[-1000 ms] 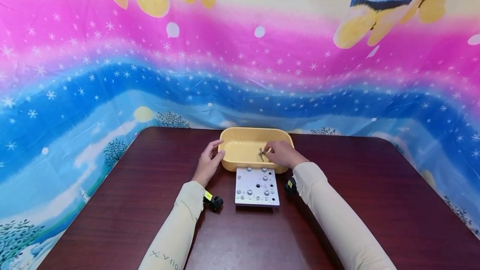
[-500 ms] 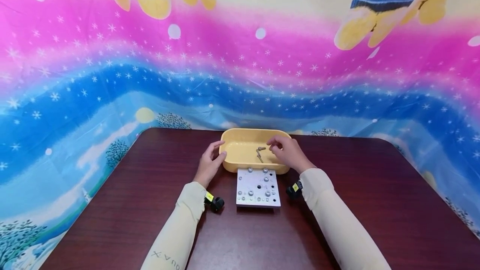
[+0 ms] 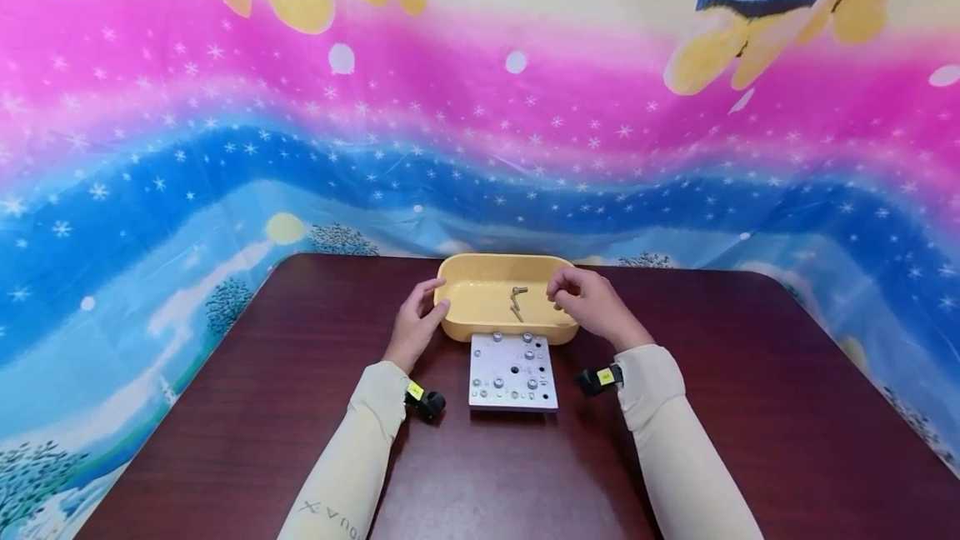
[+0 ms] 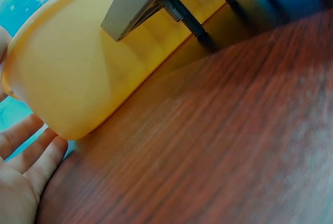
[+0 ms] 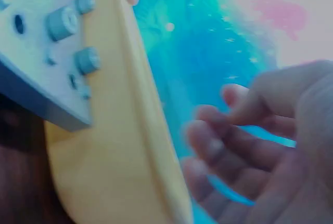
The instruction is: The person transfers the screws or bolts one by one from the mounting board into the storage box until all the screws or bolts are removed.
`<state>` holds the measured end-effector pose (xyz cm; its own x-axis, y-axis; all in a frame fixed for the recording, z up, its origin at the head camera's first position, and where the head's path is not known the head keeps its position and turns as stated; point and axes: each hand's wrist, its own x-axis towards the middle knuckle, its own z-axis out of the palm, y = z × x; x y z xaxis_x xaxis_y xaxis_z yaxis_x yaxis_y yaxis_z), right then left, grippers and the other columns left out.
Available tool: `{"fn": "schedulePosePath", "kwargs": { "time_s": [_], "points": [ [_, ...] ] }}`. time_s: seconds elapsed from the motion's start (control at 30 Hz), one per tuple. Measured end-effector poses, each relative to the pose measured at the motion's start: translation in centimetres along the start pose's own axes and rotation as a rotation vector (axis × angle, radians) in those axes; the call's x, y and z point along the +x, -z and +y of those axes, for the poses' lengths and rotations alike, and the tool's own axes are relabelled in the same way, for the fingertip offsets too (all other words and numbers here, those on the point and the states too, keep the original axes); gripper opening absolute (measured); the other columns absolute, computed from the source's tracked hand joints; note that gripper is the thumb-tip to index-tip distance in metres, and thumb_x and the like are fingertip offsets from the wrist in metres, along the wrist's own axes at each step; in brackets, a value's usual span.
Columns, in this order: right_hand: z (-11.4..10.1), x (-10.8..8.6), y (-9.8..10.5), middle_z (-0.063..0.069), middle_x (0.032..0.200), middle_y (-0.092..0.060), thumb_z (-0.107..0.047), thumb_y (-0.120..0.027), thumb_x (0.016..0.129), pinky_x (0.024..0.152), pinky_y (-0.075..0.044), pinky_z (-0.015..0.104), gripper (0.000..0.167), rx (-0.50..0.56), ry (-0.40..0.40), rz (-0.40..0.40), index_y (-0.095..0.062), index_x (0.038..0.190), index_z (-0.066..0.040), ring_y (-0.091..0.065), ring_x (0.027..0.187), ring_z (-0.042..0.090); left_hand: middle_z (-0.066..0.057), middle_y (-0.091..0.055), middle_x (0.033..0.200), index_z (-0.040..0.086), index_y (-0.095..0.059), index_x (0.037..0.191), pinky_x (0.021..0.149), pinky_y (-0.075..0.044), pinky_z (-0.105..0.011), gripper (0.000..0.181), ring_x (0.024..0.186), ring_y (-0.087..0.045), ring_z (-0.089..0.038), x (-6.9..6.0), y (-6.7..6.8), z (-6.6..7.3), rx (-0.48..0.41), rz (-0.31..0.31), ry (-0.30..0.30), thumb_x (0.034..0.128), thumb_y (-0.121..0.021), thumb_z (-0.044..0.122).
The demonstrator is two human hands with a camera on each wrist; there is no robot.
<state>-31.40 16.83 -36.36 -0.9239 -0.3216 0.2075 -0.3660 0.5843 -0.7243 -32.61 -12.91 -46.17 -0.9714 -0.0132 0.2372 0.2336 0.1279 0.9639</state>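
My left hand (image 3: 412,327) touches the left end of the yellow tray (image 3: 468,330), fingers extended. In the left wrist view, several straight fingers (image 4: 32,154) of that hand lie beside the lower end of the tray's outer wall (image 4: 73,78). My right hand (image 3: 596,307) hovers over the tray's right end, fingers loosely bent, with no object visible between them. The right wrist view shows the same hand (image 5: 260,146) beside the tray's rim (image 5: 148,125). Small metal screws (image 3: 517,307) lie inside the tray. A silver metal plate (image 3: 495,369) with several bolt heads and holes stands against the tray's near side.
The dark red-brown table (image 3: 300,357) extends around the tray and plate. A colourful patterned cloth (image 3: 480,123) hangs behind its far edge. Bolts (image 4: 182,13) project below the raised plate in the left wrist view.
My right hand has moved right and away from the screws, which now lie more spread out and in full view. My left hand stays at the tray's left end.
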Motion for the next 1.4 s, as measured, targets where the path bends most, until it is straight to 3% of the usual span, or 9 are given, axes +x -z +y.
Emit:
{"fn": "schedulePosePath", "kwargs": {
  "time_s": [0.2, 0.37, 0.47, 0.73, 0.9, 1.1, 1.27, 1.4],
  "points": [
    [-0.8, -1.5, 2.2, 0.008, 0.089, -0.063, -0.004, -0.053, 0.088, 0.071, -0.048, 0.034, 0.012, -0.102, 0.010, -0.181, -0.064, 0.092, -0.007, -0.056, 0.081, 0.021, -0.011, -0.045, 0.144, 0.016, -0.049, 0.140, 0.105, -0.038, -0.046, 0.045, 0.133, -0.042, -0.028, -0.1, 0.0, 0.8, -0.010, -0.048, 0.023, 0.0964, -0.059, 0.023],
    [-2.4, -2.8, 3.4, 0.006, 0.085, -0.065, -0.006, -0.055, 0.088, 0.070, -0.044, 0.033, 0.012, -0.229, 0.028, -0.242, -0.066, 0.091, -0.007, -0.053, 0.074, 0.017, -0.019, -0.043, 0.143, 0.009, -0.046, 0.141, 0.104, -0.039, -0.046, 0.048, 0.132, -0.042, -0.032, -1.4, 0.2, 3.1, -0.003, -0.065, 0.039, 0.0966, -0.059, 0.022],
    [-3.5, -3.3, 3.3, 0.004, 0.081, -0.064, -0.007, -0.055, 0.088, 0.066, -0.043, 0.032, 0.010, -0.266, 0.025, -0.275, -0.065, 0.089, -0.009, -0.052, 0.069, 0.017, -0.018, -0.044, 0.143, 0.008, -0.046, 0.141, 0.105, -0.038, -0.045, 0.048, 0.131, -0.043, -0.031, -1.8, 0.4, 3.4, -0.016, -0.065, 0.043, 0.0970, -0.058, 0.020],
    [-5.0, -3.6, 1.9, 0.002, 0.079, -0.063, -0.008, -0.055, 0.094, 0.066, -0.050, 0.031, 0.012, -0.188, 0.033, -0.451, -0.063, 0.086, -0.011, -0.060, 0.071, 0.017, -0.020, -0.044, 0.142, 0.006, -0.046, 0.141, 0.106, -0.036, -0.045, 0.048, 0.131, -0.043, -0.033, -1.8, 0.4, 3.4, -0.011, -0.057, 0.025, 0.0967, -0.059, 0.020],
    [-5.4, -3.7, 1.0, 0.002, 0.073, -0.060, -0.003, -0.058, 0.089, 0.059, -0.045, 0.029, 0.007, -0.188, 0.033, -0.477, -0.064, 0.087, -0.007, -0.053, 0.063, 0.014, -0.020, -0.045, 0.141, 0.008, -0.047, 0.140, 0.105, -0.037, -0.044, 0.048, 0.130, -0.044, -0.032, -1.7, 0.1, 3.6, 0.009, -0.055, 0.029, 0.0965, -0.059, 0.022],
    [-6.5, -3.6, -0.5, -0.002, 0.070, -0.057, -0.010, -0.068, 0.082, 0.057, -0.041, 0.027, 0.007, -0.295, 0.038, -0.506, -0.064, 0.078, -0.015, -0.049, 0.063, 0.011, -0.021, -0.044, 0.142, 0.008, -0.047, 0.141, 0.105, -0.037, -0.045, 0.047, 0.131, -0.044, -0.032, -1.1, 0.1, 2.8, -0.002, -0.060, 0.030, 0.0965, -0.059, 0.019],
    [-7.0, -3.6, -1.8, 0.000, 0.069, -0.057, -0.013, -0.069, 0.082, 0.057, -0.044, 0.029, 0.010, -0.321, 0.004, -0.555, -0.063, 0.075, -0.017, -0.054, 0.063, 0.014, -0.015, -0.045, 0.142, 0.016, -0.049, 0.139, 0.106, -0.036, -0.044, 0.044, 0.131, -0.044, -0.028, -0.3, 0.1, 0.9, -0.017, -0.047, 0.044, 0.0965, -0.059, 0.019],
    [-7.3, -3.8, -2.5, 0.000, 0.070, -0.059, -0.011, -0.069, 0.081, 0.053, -0.047, 0.029, 0.010, -0.322, -0.023, -0.570, -0.063, 0.075, -0.015, -0.058, 0.061, 0.016, -0.011, -0.048, 0.140, 0.019, -0.050, 0.138, 0.105, -0.038, -0.043, 0.043, 0.129, -0.046, -0.024, -0.1, 0.0, 0.3, -0.008, -0.030, 0.029, 0.0964, -0.059, 0.021]
  ]
}}
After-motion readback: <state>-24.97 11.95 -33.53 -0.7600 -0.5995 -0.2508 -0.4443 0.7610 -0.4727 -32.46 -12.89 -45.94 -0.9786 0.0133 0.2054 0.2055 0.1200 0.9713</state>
